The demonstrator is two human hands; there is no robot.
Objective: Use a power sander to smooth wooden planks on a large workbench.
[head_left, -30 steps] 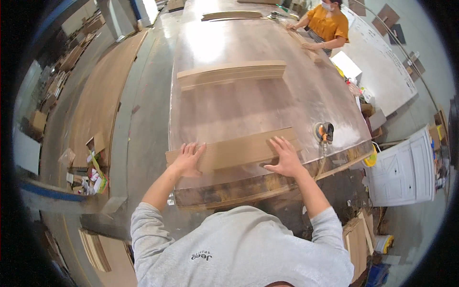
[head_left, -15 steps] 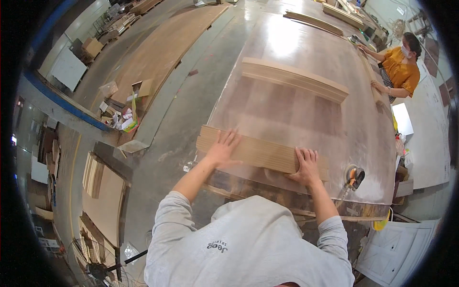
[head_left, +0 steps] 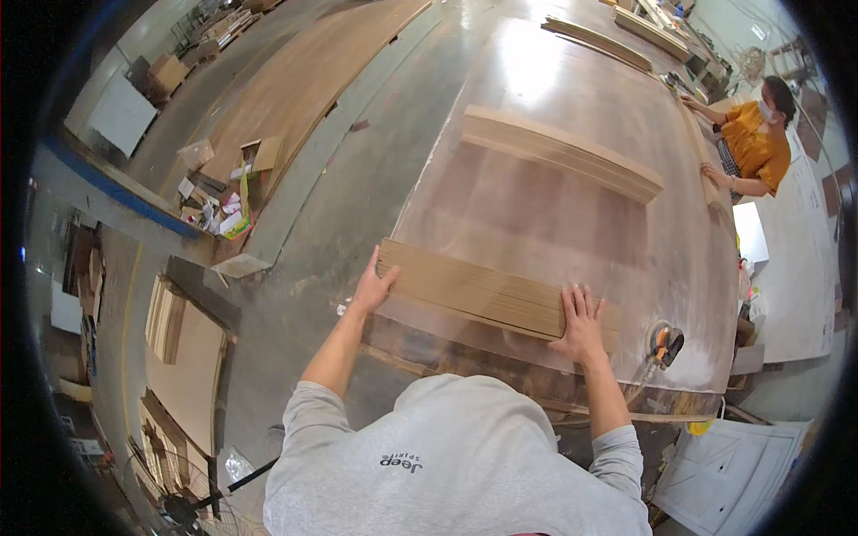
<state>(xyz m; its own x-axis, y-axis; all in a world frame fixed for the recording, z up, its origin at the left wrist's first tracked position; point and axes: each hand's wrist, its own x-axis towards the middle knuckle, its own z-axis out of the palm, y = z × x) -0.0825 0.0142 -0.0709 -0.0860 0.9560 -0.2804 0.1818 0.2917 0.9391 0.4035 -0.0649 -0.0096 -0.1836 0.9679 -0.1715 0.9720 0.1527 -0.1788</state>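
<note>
A row of light brown wooden strips [head_left: 474, 288] lies side by side on the near part of a large worktable [head_left: 438, 210]. My left hand [head_left: 372, 284] grips their left end, its fingers round the end edge and its thumb on the near side. Towards their right end, my right hand [head_left: 581, 329] lies on top with fingers stretched out. An orange and black orbital sander [head_left: 664, 343] rests on the table to the right of that hand. Farther up the table is a second bundle of wooden strips [head_left: 563, 154].
A person [head_left: 755, 138] in an orange top stands at the table's right side, hands on a long wooden piece [head_left: 702, 152]. More strips [head_left: 599, 45] lie at the far end. On the left are a large brown panel [head_left: 313, 89], a cluttered box [head_left: 237, 205] and a fan [head_left: 183, 507].
My left hand has slid from the top of the strips to their left end and closed round it. My right hand stays near the right end, its fingers now pointing farther up.
</note>
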